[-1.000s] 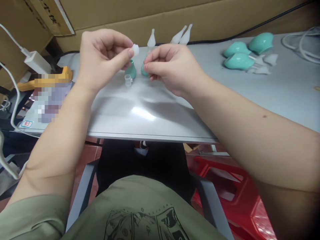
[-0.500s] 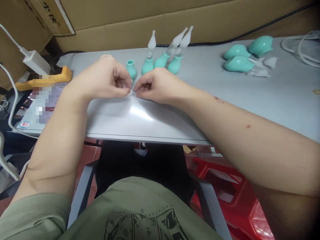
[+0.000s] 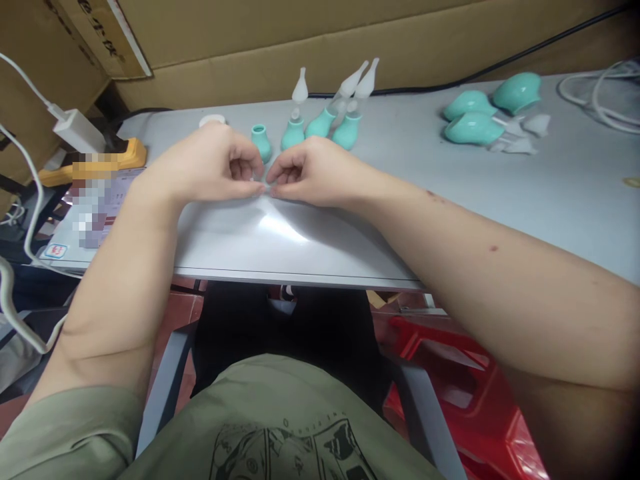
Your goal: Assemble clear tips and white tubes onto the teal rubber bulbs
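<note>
Fingertips of my left hand [image 3: 227,163] and my right hand [image 3: 317,172] almost meet just above the table, each closed in a pinch. Whatever lies between them is small and mostly hidden; only a pale bit shows. Right behind the fingers stands an open-necked teal squeeze bulb [image 3: 260,143] with no tip on it. To its right is a teal bulb aspirator [image 3: 293,133] with a clear tube and white tapered tip. Two more aspirators, a leaning one [image 3: 321,123] and another [image 3: 347,131], stand behind my right hand.
Several teal bulbs [image 3: 475,129] with white tips lie at the back right, near a coiled cable [image 3: 590,100]. A white round piece [image 3: 213,120] sits behind my left wrist. At the left are a white charger [image 3: 80,130] and yellow tool [image 3: 135,155]. Cardboard [image 3: 300,40] walls the back.
The small white piece seen at my left fingertips is now hidden. My left thumb has come nearer my right fingertips. The view has shifted slightly; the bulbs stand as before.
</note>
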A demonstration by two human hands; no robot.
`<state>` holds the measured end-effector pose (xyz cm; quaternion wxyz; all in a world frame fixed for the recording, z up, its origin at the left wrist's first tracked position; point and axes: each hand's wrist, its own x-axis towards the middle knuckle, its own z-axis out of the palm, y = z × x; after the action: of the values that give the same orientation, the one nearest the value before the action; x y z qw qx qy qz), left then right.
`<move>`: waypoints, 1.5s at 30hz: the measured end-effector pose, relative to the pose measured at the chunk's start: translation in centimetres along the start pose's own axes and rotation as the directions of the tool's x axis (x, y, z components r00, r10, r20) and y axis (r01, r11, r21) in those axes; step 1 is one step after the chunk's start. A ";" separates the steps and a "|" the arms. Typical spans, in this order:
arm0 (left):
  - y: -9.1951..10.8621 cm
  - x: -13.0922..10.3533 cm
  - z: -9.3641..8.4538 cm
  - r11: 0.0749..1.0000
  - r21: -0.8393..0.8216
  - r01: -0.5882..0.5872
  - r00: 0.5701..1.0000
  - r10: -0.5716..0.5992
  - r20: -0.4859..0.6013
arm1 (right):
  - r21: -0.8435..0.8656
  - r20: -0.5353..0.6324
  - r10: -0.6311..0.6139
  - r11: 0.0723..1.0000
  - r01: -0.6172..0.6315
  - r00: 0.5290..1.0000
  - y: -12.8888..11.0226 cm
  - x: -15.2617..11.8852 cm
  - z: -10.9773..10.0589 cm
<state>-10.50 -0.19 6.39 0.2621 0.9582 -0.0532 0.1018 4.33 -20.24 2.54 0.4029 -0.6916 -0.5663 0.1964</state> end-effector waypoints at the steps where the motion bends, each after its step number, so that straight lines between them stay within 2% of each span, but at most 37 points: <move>1: 0.0 0.1 0.1 1.000 -0.011 -0.010 1.000 0.010 -0.009 | 0.022 -0.032 -0.030 0.999 0.031 0.999 -0.1 -0.1 -0.2; 4: 1.2 0.5 1.1 0.992 -0.112 -0.052 0.994 0.040 -0.107 | 0.081 -0.216 -0.129 0.985 0.150 0.968 -0.4 -0.4 -1.0; 7: 3.8 1.0 2.7 0.968 -0.235 -0.085 0.964 0.020 -0.265 | 0.077 -0.374 -0.189 0.969 0.234 0.908 -0.3 -0.7 -2.0; 9: 5.1 1.8 3.4 0.963 -0.260 -0.073 0.949 -0.013 -0.314 | 0.054 -0.432 -0.220 0.962 0.269 0.875 0.2 -0.7 -2.6; 10: 5.3 2.3 3.5 0.965 -0.253 -0.063 0.946 -0.023 -0.324 | 0.051 -0.485 -0.245 0.950 0.307 0.839 0.5 -0.8 -2.9; 13: 4.6 4.9 2.8 0.986 -0.164 -0.014 0.944 -0.042 -0.329 | 0.023 -0.575 -0.303 0.923 0.385 0.760 1.3 -0.7 -3.4; 16: 3.0 7.5 1.4 0.996 0.009 0.088 0.951 -0.081 -0.299 | 0.042 -0.588 -0.266 0.933 0.357 0.764 1.5 -0.4 -3.8; 18: 2.6 8.5 0.9 0.984 0.122 0.133 0.964 -0.099 -0.249 | 0.063 -0.596 -0.245 0.935 0.349 0.765 1.6 -0.1 -3.8; 22: 2.8 8.1 1.2 0.984 0.145 0.106 0.981 -0.079 -0.179 | 0.072 -0.684 -0.335 0.853 0.517 0.647 2.1 0.9 -3.4; 23: 2.8 7.8 1.6 0.988 0.128 0.083 0.979 -0.057 -0.197 | 0.075 -0.663 -0.343 0.854 0.515 0.665 2.3 1.1 -3.3; 25: 2.8 7.3 2.3 0.995 0.097 0.026 0.975 -0.004 -0.224 | 0.084 -0.650 -0.359 0.842 0.532 0.670 2.5 1.3 -3.1; 28: 2.6 6.8 3.0 0.992 0.096 -0.080 0.954 0.104 -0.280 | 0.092 -0.584 -0.362 0.860 0.502 0.727 2.4 1.3 -3.0; 30: 2.7 6.7 3.3 0.976 0.167 -0.140 0.933 0.187 -0.307 | 0.127 -0.522 -0.318 0.889 0.441 0.792 2.1 1.1 -2.7; 32: 2.7 6.7 3.4 0.942 0.292 -0.163 0.907 0.260 -0.332 | 0.154 -0.501 -0.283 0.900 0.407 0.818 1.6 1.0 -2.4; 36: 2.1 6.9 3.4 0.862 0.492 -0.124 0.867 0.336 -0.369 | 0.131 -0.526 -0.313 0.889 0.440 0.790 0.6 0.6 -2.0; 39: 1.5 7.1 3.6 0.804 0.591 -0.063 0.869 0.335 -0.363 | 0.106 -0.536 -0.273 0.917 0.385 0.799 0.4 0.5 -2.0; 41: 1.2 7.1 3.7 0.792 0.609 -0.046 0.853 0.348 -0.388 | 0.089 -0.561 -0.247 0.931 0.354 0.790 0.4 0.5 -2.1; 45: 1.4 6.9 3.8 0.851 0.515 -0.100 0.818 0.365 -0.445 | 0.079 -0.641 -0.263 0.912 0.402 0.721 0.2 0.2 -2.5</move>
<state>-3.41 -3.65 5.42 0.0116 0.9124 -0.0733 0.4026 6.30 -20.91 3.93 0.6655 -0.5565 -0.4940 -0.0573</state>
